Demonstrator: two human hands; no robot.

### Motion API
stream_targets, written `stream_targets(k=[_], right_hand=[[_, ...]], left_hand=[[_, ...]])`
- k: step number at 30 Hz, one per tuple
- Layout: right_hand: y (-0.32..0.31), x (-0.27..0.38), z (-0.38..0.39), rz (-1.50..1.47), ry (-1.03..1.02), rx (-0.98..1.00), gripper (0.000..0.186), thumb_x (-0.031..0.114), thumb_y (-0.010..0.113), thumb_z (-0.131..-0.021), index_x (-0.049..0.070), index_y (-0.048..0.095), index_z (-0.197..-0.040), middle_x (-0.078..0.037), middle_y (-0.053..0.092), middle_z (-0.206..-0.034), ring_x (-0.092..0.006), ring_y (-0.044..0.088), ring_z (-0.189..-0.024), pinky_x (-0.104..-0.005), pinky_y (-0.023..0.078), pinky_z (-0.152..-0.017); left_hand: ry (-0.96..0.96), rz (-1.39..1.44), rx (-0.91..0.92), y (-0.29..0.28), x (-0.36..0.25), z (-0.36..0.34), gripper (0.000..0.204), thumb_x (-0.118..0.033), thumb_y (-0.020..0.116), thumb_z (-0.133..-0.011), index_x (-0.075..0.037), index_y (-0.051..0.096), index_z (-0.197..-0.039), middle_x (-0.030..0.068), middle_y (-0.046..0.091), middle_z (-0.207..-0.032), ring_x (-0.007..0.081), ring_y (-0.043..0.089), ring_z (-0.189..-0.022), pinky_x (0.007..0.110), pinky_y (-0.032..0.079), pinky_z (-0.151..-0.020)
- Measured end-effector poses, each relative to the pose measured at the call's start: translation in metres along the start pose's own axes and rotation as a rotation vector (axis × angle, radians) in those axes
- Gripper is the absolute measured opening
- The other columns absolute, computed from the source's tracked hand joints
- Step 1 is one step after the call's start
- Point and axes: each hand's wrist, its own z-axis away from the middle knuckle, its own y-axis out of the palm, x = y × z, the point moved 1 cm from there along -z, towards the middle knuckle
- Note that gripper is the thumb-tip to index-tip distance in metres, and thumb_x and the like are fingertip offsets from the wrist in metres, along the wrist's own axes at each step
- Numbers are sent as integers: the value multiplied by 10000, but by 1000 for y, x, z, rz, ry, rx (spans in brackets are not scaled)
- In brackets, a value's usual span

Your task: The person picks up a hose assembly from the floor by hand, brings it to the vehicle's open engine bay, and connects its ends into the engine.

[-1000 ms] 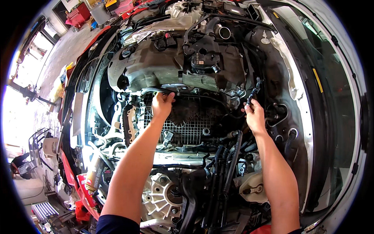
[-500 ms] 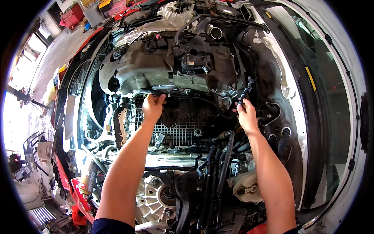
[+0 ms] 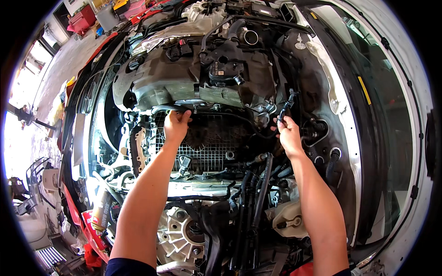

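Note:
My left hand is closed, thumb and fingers pinching a black hose or sleeved harness along the lower edge of the dark engine cover. Farther right, my right hand grips a thin black cable, which runs up to a small dark connector. Another black line sags across the gap between my hands. Beneath them lies a ribbed black plastic part with a grid surface. A grey plug-like connector rests on that grid.
Black hoses and a pale cast-metal housing sit nearer me. A spray can stands at the left, beside a red container. The car's body edge and windscreen border the right. Parts litter the floor at far left.
The whole view has shifted slightly, so the engine bay appears a little farther left. Both hands keep their holds, and the cable in my right hand has moved only slightly.

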Motion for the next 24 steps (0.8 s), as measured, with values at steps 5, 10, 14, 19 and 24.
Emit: stream_targets(k=[5,10,14,19,24], right_hand=[[0,-1,-1,-44,3,0,220,52,475,-936,1,512,-1146,-75,633,-1048,-129,607,-796,-225,395,-542],[0,0,0,-28,13,-12,235,34,476,-924,-26,497,-1150,-98,631,-1064,-148,612,-817,-269,453,-749],[-2,-6,-5,-38,-12,-22,247,27,488,-915,-34,495,-1154,-106,643,-1034,-145,611,-809,-269,464,-747],[-2,-13,-9,-96,-14,-45,243,18,505,-907,-34,501,-1144,-99,646,-1003,-135,603,-808,-267,461,-749],[-1,-31,-15,-42,-135,-102,204,11,532,-890,-22,539,-1091,-94,655,-932,-139,595,-801,-265,452,-755]], left_hand=[[63,28,-72,3,0,0,290,-236,668,-846,32,561,-874,100,683,-753,139,645,-603,259,465,-489],[64,38,-64,4,0,0,284,-223,665,-850,31,551,-909,105,681,-781,148,669,-668,253,481,-502],[83,6,-62,3,2,1,306,-248,657,-859,35,548,-903,118,682,-795,158,676,-689,251,478,-501],[37,-64,7,2,3,0,311,-294,601,-898,-4,537,-994,91,683,-902,155,666,-784,248,470,-560],[119,-58,-26,2,1,2,327,-283,626,-882,35,568,-926,104,691,-820,141,665,-703,235,473,-520]])
